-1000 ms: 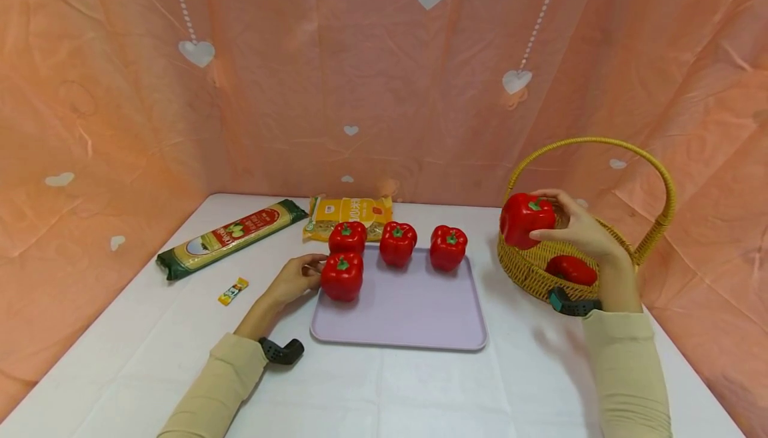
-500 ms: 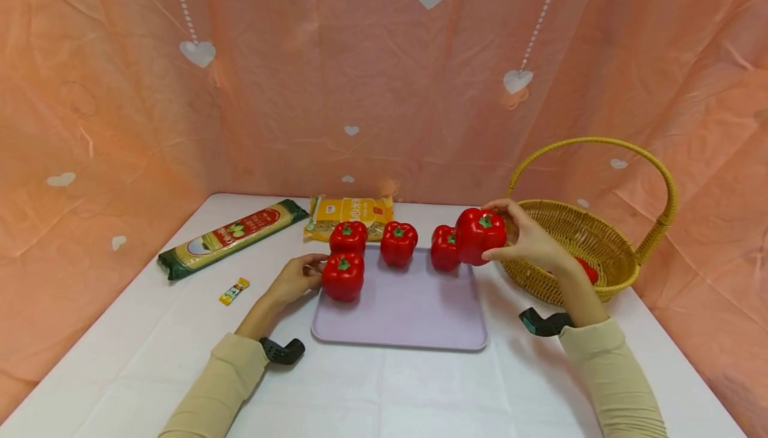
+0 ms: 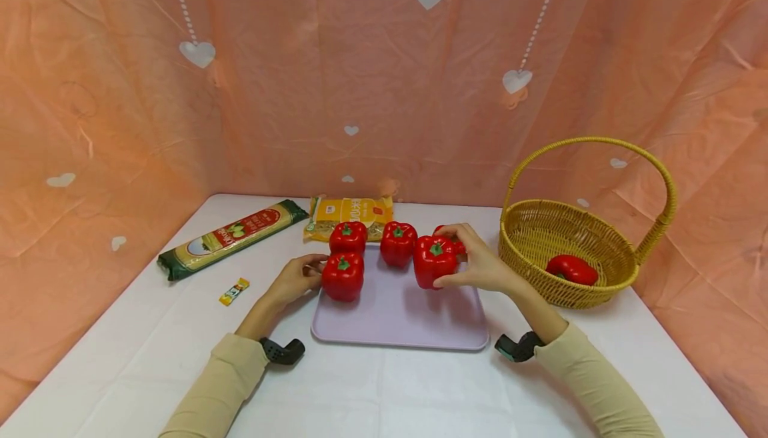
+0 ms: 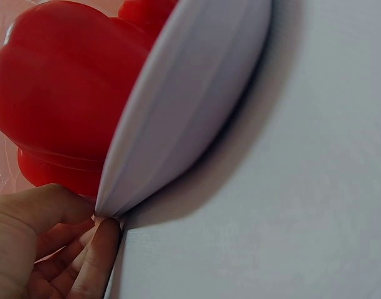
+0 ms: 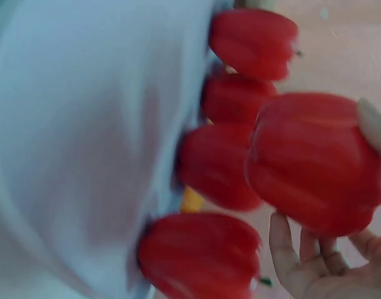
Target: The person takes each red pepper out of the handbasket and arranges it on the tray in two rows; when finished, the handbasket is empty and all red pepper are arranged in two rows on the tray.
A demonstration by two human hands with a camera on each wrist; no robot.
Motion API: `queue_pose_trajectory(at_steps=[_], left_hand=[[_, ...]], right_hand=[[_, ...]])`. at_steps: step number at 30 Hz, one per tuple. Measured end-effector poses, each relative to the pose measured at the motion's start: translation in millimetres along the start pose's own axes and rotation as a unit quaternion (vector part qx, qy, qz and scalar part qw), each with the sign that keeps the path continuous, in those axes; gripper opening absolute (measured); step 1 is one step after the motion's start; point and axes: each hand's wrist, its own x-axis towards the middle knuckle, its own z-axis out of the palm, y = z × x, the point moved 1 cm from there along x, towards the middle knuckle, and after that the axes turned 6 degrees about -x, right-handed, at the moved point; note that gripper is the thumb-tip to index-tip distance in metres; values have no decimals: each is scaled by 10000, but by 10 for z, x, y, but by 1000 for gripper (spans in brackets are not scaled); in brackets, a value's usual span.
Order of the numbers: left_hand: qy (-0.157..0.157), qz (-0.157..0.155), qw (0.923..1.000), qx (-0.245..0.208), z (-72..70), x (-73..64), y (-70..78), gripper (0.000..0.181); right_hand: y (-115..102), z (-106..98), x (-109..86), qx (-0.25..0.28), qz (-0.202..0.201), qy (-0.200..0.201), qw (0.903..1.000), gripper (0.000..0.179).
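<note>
My right hand [image 3: 477, 261] grips a red bell pepper [image 3: 435, 263] with a green stem, holding it over the right part of the lilac tray [image 3: 396, 331]. In the right wrist view this bell pepper [image 5: 315, 163] is raised off the tray, thumb on one side and fingers on the other. My left hand [image 3: 296, 280] pinches the tray's left rim, which the left wrist view shows between thumb and finger. Beside it stands a bell pepper [image 3: 343, 278], with another bell pepper [image 3: 348, 236] right behind. A bell pepper [image 3: 399, 245] stands at the back middle; one more [image 3: 454, 241] is partly hidden by my right hand.
A wicker basket [image 3: 516, 265] with a tall handle stands at the right, a red pepper [image 3: 572, 269] lying inside. Behind the tray lies a yellow food packet [image 3: 351, 211]. At the left are a long green-and-red packet [image 3: 234, 238] and a small sachet [image 3: 234, 291].
My right hand has carried the bell pepper leftward from above the basket to over the tray, lowering it. My left hand has stayed at the tray's left rim.
</note>
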Motion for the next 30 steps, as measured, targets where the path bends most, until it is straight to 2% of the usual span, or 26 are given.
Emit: queue_pose_trajectory(at_steps=[6, 15, 23, 30], left_hand=[[22, -85, 10000, -44, 14, -13, -4, 47], [-33, -21, 10000, -47, 2, -4, 0, 48], [22, -154, 9998, -80, 12, -10, 7, 48], [-18, -26, 10000, -74, 6, -12, 12, 49]], right_hand=[[-15, 231, 38, -274, 205, 116, 9993, 77], [-24, 467, 94, -783, -8, 197, 9967, 78], [-50, 553, 114, -931, 169, 54, 9955, 79], [-53, 587, 129, -1123, 69, 4, 9937, 81]])
